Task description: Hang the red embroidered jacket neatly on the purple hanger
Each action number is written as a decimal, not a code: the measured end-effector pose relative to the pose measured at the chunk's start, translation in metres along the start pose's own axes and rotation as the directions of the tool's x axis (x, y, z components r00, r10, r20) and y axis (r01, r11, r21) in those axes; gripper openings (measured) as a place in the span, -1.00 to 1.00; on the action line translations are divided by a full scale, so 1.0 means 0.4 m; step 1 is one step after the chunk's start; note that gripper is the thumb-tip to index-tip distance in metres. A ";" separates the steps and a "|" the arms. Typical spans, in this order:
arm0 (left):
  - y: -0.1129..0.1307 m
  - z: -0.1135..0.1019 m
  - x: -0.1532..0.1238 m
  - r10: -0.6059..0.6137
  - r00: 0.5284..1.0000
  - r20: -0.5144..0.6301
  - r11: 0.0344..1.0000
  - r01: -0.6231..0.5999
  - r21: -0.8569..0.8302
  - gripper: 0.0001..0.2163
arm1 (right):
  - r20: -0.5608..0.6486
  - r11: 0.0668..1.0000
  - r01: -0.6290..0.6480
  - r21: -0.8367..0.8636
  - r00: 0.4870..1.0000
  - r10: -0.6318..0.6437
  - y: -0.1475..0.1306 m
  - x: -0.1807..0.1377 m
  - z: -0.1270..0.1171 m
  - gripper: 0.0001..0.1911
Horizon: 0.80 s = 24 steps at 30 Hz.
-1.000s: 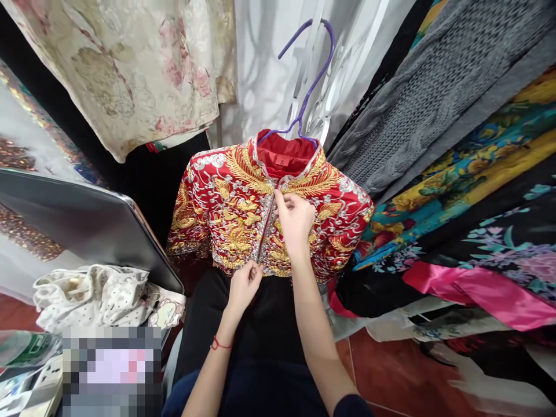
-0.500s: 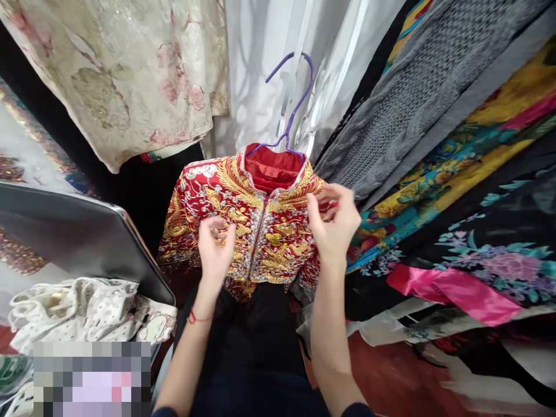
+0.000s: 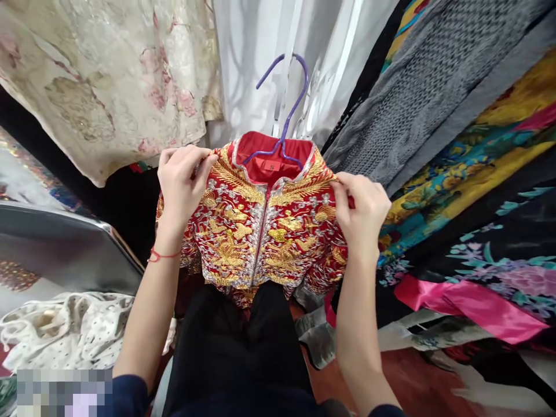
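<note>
A red jacket [image 3: 234, 231] with dense gold and silver embroidery hangs in front of me on a purple hanger [image 3: 299, 98]. Its front is closed along the middle, and a small red label shows inside the stand-up collar. My left hand [image 3: 180, 179] pinches the cloth at the shoulder on the left. On the opposite shoulder, my right hand [image 3: 362, 208] grips the fabric between thumb and fingers. The lower part of the jacket reaches down to my knees in black trousers [image 3: 243, 353].
Cream floral cloth [image 3: 121, 81] hangs at upper left, a white curtain [image 3: 247, 75] behind the hanger. Grey knitwear [image 3: 417, 87] and patterned garments [image 3: 434, 191] hang at right. At left, a dark panel [image 3: 56, 243] stands beside white dotted cloth [image 3: 82, 330].
Both hands have moved outward and up, from hovering over the jacket's front to gripping its shoulders. The jacket's shoulders are now spread wider.
</note>
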<state>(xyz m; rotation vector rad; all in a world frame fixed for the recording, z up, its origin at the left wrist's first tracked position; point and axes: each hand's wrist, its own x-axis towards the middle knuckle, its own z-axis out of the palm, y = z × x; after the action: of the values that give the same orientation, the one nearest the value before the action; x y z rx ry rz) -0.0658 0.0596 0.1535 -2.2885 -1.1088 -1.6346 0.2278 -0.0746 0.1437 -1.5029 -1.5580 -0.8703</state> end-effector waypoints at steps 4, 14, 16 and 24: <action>-0.018 0.033 -0.007 -0.038 0.995 0.089 0.999 0.035 0.035 -0.67 | -0.034 0.995 -0.088 -0.039 0.996 0.087 -0.022 -0.018 0.059 -0.68; -0.059 0.094 -0.069 -0.012 0.995 -0.102 0.995 0.022 0.098 -0.60 | -0.169 0.985 -0.129 -0.115 0.980 0.108 -0.017 -0.055 0.157 -0.65; -0.057 0.090 -0.070 -0.005 0.994 -0.105 0.995 0.016 0.102 -0.61 | -0.168 0.984 -0.129 -0.122 0.980 0.108 -0.018 -0.054 0.153 -0.65; -0.053 0.092 -0.080 -0.053 0.992 -0.116 0.997 0.060 0.054 -0.61 | -0.183 0.980 -0.139 -0.143 0.977 0.112 -0.019 -0.058 0.161 -0.65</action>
<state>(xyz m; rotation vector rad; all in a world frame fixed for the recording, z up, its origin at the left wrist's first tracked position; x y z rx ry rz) -0.0552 0.0771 0.1046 -2.1182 -1.1878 -1.7070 0.2152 -0.0287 0.0942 -1.5710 -1.2793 -1.0391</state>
